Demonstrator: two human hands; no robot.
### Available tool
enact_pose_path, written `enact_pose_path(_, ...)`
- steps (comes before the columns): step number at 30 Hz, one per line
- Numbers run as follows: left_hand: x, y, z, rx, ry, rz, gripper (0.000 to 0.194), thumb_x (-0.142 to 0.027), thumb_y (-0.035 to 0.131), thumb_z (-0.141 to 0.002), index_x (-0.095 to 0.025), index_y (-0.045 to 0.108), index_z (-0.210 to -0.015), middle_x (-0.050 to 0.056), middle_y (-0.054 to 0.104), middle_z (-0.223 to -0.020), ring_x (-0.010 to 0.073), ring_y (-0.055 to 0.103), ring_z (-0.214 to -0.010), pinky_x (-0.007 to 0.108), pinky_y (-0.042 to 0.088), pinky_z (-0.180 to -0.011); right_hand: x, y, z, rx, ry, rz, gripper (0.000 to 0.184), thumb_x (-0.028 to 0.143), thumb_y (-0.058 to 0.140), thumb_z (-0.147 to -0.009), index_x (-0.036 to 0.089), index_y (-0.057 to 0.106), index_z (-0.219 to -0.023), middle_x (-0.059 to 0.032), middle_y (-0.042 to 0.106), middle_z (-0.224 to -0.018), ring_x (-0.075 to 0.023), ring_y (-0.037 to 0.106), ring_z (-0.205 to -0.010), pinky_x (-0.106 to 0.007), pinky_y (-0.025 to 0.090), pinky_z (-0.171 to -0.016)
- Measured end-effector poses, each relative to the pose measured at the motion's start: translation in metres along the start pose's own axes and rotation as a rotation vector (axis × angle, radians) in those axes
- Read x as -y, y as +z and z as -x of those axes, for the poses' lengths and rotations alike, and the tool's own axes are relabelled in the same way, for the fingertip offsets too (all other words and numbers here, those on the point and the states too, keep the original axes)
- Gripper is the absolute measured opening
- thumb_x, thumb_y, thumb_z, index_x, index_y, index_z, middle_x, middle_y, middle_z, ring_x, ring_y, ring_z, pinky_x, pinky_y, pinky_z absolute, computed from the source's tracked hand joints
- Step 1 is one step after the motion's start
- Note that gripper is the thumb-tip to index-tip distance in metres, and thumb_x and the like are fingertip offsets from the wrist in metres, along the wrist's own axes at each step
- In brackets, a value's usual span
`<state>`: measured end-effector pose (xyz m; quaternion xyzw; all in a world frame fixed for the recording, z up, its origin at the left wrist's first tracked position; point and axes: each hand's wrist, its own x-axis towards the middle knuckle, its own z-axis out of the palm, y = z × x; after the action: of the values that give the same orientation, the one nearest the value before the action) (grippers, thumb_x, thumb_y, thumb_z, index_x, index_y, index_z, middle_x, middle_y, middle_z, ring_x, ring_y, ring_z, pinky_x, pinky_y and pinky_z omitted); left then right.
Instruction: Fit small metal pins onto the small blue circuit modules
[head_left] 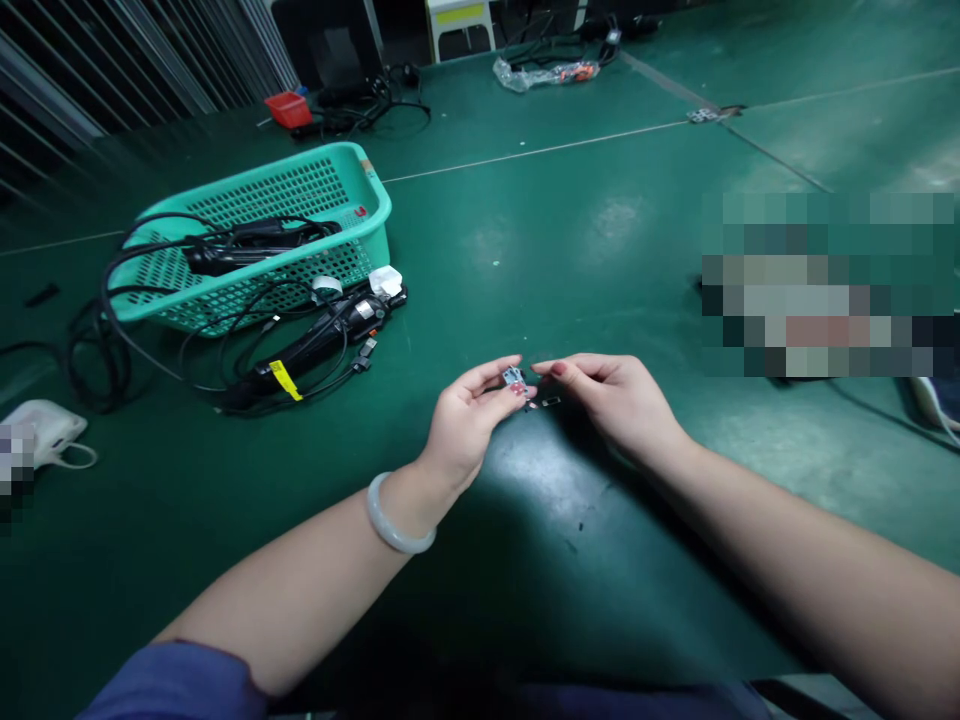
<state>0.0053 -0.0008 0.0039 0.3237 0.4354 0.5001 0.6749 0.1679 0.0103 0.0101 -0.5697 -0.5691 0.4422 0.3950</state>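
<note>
My left hand, with a pale bangle on its wrist, pinches a small silvery metal part between thumb and fingers. Just to the right, my right hand has its thumb and index finger pressed together. Whatever may be between those fingertips is too small to make out. The two hands are close but apart. Beneath them on the green table lies a tiny dark rectangular piece with a light edge.
At left stands a turquoise basket holding black cabled devices. In front of it lies a black handheld device with cables and a yellow tag. A red tray and a plastic bag are at the back. Blurred items sit at right.
</note>
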Motion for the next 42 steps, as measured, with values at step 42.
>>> enact_pose_path(42, -0.003, 0.0, 0.002, 0.166, -0.206, 0.069, 0.016, -0.01, 0.064, -0.075, -0.013, 0.072, -0.088, 0.005, 0.073, -0.08, 0.0109, 0.068, -0.067, 0.025, 0.052, -0.071, -0.001, -0.011, 0.001, -0.012, -0.957, 0.582, 0.028, 0.014, 0.046, -0.086, 0.023, 0.071, -0.077, -0.0037, 0.06, -0.078, -0.0122, 0.053, -0.066, -0.024, 0.044, -0.056)
